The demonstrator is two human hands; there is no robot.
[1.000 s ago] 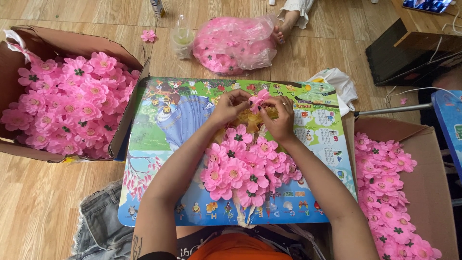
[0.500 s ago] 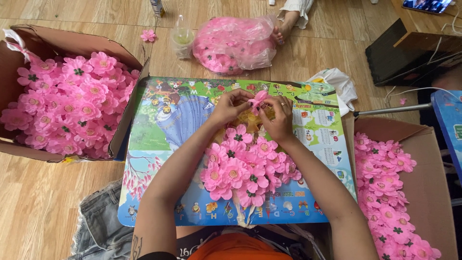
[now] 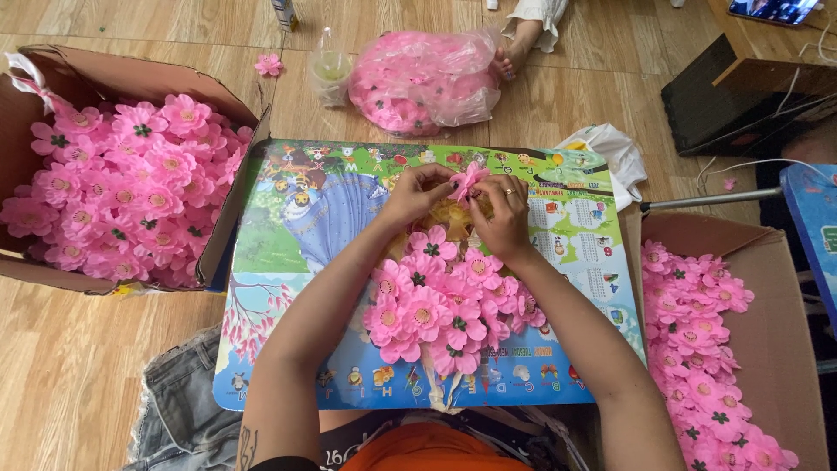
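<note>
Wooden floor (image 3: 78, 384) setup: a cardboard box of pink fabric flowers (image 3: 122, 187) sat left, a colourful picture board (image 3: 288, 235) in the middle. Above its flower pile (image 3: 445, 305), left hand (image 3: 417, 194) and right hand (image 3: 501, 218) both pinched one small pink fabric flower (image 3: 468, 179). Another flower-filled cardboard box (image 3: 724, 340) sat right.

Pink flower (image 3: 467, 179) between both hands
</note>
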